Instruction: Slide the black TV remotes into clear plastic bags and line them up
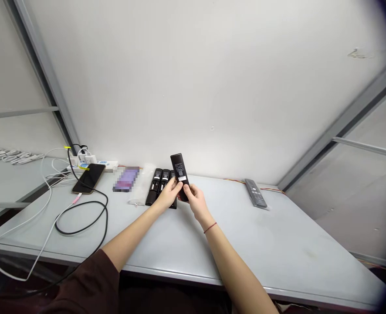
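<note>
While I grip: left hand (168, 195) and right hand (194, 201) both closed on a black remote control (180, 171), fingers wrapped around it.
Just past my fingers: a row of black remotes (157, 186) on the bench (278, 244).

Black remote (180, 168) with a small white label, shown beside a row of matching black remotes (154, 186) on a pale grey table (245, 244) before a white wall (193, 87); a dark grey remote (255, 193) lies to the right, with red and yellow wires (235, 181) beside it. At left, a phone (88, 179) has a black face and gold edge, a white power strip (108, 165) bears blue and yellow markings, and a black cable (82, 232) and white cable (48, 205) loop nearby. A purple patch (126, 179) is pixelated; a dark maroon sleeve (91, 279) and thin red wrist cord (210, 227) also appear.
</note>
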The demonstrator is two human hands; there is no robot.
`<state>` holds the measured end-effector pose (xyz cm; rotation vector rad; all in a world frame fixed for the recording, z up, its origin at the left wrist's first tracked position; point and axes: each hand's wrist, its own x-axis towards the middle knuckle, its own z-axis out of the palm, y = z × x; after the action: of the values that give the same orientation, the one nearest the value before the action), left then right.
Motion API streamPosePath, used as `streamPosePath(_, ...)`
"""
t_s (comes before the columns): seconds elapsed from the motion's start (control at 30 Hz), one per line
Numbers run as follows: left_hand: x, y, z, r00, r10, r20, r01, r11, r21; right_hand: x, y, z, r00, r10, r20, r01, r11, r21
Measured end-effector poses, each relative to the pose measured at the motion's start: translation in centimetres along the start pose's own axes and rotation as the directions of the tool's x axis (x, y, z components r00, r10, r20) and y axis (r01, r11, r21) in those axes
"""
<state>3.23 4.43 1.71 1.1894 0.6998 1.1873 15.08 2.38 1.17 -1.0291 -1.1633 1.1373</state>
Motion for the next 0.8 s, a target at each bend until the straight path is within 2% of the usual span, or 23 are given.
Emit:
streamPosePath(0.1,-0.1,0.3,0.1,1.000,-0.006,-0.008,0.006,0.999,-0.050,-0.2,-0.4,0.0,1.000,-0.004,0.013,0.004,1.000,-0.017)
streamPosePath(0.27,0.0,0.1,-0.1,0.998,0.050,-0.032,-0.051,0.999,-0.011,-0.7,-2.4,-0.4,0.974,0.188,0.127,-0.190,0.982,0.006)
streamPosePath(0.4,0.3,0.1,-0.6,0.983,0.176,-0.057,-0.168,0.979,0.119,-0.6,-3.5,-2.0,0.943,0.280,0.178,-0.247,0.951,-0.183)
streamPosePath(0.5,0.1,0.5,-0.7,0.976,0.209,-0.058,-0.190,0.952,0.238,-0.1,-3.4,-4.1,0.964,0.249,0.097,-0.188,0.890,-0.416)
streamPosePath(0.63,-0.8,0.6,0.0,0.992,0.122,-0.024,-0.099,0.890,0.445,0.9,-2.5,-6.9,0.988,0.094,-0.119,-0.149,0.745,-0.650)
streamPosePath(0.8,-2.2,-0.6,1.8,1.000,0.018,0.024,-0.030,0.700,0.713,1.4,-1.8,-8.4,0.979,0.143,-0.143,-0.199,0.545,-0.815)
